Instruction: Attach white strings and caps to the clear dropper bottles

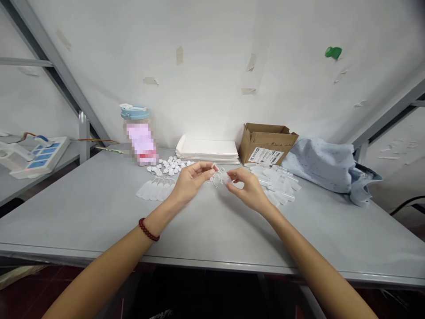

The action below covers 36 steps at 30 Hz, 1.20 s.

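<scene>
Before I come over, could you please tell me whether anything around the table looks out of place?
Mildly: tape scraps and a green piece cling to the wall like leftovers. The blue cloth lies crumpled beside the cardboard box, and the translucent pieces near the right hand lie jumbled.

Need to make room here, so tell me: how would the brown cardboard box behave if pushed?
The cardboard box would probably slide rather than roll, given its flat sides. Its thin, uneven top edges suggest walls that may flex if squeezed. Thin board hints at lightness, though the inside is mostly hidden.
</scene>
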Motion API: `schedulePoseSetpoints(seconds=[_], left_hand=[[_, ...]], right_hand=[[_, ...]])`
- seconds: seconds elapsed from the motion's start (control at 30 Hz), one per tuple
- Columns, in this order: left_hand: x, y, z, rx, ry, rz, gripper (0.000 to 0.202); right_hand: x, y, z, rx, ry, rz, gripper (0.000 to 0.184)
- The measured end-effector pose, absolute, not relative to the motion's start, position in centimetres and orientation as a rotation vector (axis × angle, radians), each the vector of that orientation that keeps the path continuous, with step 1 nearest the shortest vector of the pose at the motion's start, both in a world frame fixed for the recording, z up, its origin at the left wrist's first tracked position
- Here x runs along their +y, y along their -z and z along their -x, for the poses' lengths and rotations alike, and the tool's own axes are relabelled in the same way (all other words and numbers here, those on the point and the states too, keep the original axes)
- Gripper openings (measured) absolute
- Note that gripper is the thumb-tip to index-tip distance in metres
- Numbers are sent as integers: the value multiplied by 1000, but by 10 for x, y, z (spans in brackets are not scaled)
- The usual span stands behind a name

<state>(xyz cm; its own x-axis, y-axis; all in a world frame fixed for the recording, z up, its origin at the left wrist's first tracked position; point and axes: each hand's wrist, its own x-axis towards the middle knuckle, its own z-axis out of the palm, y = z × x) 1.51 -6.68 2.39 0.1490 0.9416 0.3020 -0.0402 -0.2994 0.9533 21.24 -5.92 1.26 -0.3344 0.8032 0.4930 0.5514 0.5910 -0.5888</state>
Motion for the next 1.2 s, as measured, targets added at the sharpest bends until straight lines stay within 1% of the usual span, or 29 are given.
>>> schedulePoseSetpoints(seconds=[0.07, 0.17, 0.27, 0.4, 0.5, 0.77, 1.0, 1.2], left_hand=[[-68, -25, -17, 811, -1293, -1279, 19], [-68, -28, -17, 712, -1161, -1128, 15], [-69, -30, -17, 677, -1022, -1041, 16], [-69, -31, -17, 708, -936, -944, 15], [-68, -31, -16, 735, -912, -918, 20], [-67, -31, -15, 818, -850, -942, 18], [-67, -28, -14, 752, -871, -954, 17], [-67, -26, -14, 805, -878, -983, 19]], right_hand=[[-61, -11, -208, -2040, -431, 1052, 18], [-64, -8, -202, -2058, -446, 1009, 21], [-66, -6, -199, -2043, -439, 970, 24], [-68, -5, -198, -2028, -419, 921, 25], [-68, -4, -198, -2063, -357, 895, 23], [-67, -1, -197, -2124, -191, 817, 21], [-68, -3, -197, -2128, -165, 789, 20], [-68, -2, -195, -2125, -196, 782, 21]])
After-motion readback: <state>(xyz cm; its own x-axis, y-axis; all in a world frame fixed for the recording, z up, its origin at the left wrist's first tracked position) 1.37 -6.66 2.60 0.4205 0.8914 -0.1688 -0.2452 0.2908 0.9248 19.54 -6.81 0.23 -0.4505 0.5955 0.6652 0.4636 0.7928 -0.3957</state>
